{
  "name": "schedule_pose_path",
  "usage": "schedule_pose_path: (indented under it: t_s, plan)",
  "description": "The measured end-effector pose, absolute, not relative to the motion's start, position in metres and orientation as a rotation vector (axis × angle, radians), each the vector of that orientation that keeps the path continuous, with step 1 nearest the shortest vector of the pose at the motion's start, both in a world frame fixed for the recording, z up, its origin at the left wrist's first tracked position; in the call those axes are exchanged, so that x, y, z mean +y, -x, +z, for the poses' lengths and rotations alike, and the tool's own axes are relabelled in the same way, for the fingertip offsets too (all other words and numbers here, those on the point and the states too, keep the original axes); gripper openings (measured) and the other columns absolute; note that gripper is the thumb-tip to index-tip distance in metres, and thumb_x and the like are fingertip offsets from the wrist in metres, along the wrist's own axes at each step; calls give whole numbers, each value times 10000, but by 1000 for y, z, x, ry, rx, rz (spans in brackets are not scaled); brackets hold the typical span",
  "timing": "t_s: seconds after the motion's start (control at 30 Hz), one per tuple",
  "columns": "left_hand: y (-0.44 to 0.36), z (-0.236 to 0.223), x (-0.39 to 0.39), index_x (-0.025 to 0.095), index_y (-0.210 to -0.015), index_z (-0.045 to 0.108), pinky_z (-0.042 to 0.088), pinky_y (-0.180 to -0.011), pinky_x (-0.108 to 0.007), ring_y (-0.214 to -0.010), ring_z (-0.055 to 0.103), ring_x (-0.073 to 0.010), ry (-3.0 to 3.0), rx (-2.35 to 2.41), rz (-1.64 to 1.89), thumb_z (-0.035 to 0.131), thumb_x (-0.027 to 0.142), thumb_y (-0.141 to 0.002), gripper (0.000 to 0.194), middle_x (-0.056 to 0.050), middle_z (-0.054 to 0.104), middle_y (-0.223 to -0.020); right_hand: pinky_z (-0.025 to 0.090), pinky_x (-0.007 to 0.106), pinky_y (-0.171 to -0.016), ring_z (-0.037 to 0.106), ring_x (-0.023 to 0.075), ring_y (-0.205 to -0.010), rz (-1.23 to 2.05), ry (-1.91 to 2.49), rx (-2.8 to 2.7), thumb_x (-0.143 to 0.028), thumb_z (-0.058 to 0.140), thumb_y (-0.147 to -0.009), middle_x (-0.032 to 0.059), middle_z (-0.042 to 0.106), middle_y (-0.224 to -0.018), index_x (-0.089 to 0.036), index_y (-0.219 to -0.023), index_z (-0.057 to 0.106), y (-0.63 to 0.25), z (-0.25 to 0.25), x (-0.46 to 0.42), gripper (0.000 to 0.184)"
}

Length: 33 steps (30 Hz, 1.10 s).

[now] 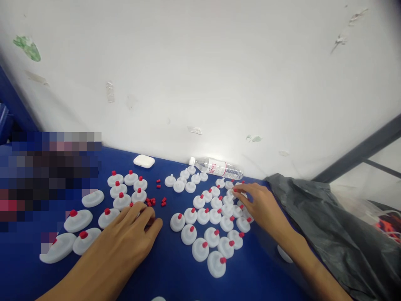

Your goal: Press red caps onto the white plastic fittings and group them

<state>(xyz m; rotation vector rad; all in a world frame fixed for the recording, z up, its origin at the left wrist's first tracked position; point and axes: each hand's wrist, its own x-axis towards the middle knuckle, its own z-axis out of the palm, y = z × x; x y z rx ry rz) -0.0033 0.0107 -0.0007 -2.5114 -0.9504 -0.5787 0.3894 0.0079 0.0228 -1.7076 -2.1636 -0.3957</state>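
Observation:
My right hand (258, 205) reaches into the right-hand cluster, thumb and fingers pinched at a small red cap (234, 190) on a white round lid with a spout. Around it lie several white lids (216, 216), most with red caps on their spouts. My left hand (134, 230) lies over the left-hand group, palm down with fingers spread and bent, partly covering a red-capped lid near its fingertips. Several more red-capped lids (121, 202) sit just beyond it. Loose red caps (151, 202) are between the two groups. Several uncapped lids (179, 185) stand farther back.
A clear plastic bottle (217, 167) lies along the white wall (200, 75), left of a dark grey plastic sheet (300, 209). A white rounded case (144, 161) rests on the blue table (163, 267). A blurred patch (46, 184) covers the left side.

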Motion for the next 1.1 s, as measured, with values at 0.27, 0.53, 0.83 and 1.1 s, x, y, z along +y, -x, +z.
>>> schedule_pose_path:
  t_s: [0.27, 0.53, 0.83, 1.1]
  plan:
    - [-6, 2, 6, 219, -978, 746, 612, -818, -424, -871, 765, -275, 2545, -827, -899, 372, -60, -874, 478, -55, 805, -915, 629, 519, -952, 764, 342, -1148, -376, 1578, -2239, -343, 483, -1131, 91, 812, -1234, -301, -1281, 719, -362, 46, 3, 283]
    - [-1, 18, 11, 199, -1272, 679, 563, -979, -367, -1021, 713, -213, 2587, -717, -1170, 362, 172, -1171, 334, -25, 777, -1057, 579, 606, -1075, 735, 342, -1259, -319, 1476, -2378, -340, 486, -1141, 82, 817, -1262, -271, -1292, 742, -354, 40, 28, 305]
    - [14, 3, 13, 296, -1435, 638, 611, -1013, -386, -1172, 716, -236, 2633, -781, -1123, 448, 153, -1134, 384, -28, 776, -1230, 656, 416, -786, 792, 288, -970, -290, 1415, -2210, -296, 538, -1110, 126, 775, -1155, -223, -1186, 646, -305, 71, 1, 151]
    - [1, 12, 7, 244, -1319, 704, 691, -901, -345, -948, 780, -219, 2591, -701, -1266, 463, 121, -1103, 346, -48, 812, -1067, 678, 359, -847, 760, 205, -889, 32, 1053, -2476, -166, 570, -1036, -3, 757, -1025, -293, -1143, 510, -242, 80, -36, 177]
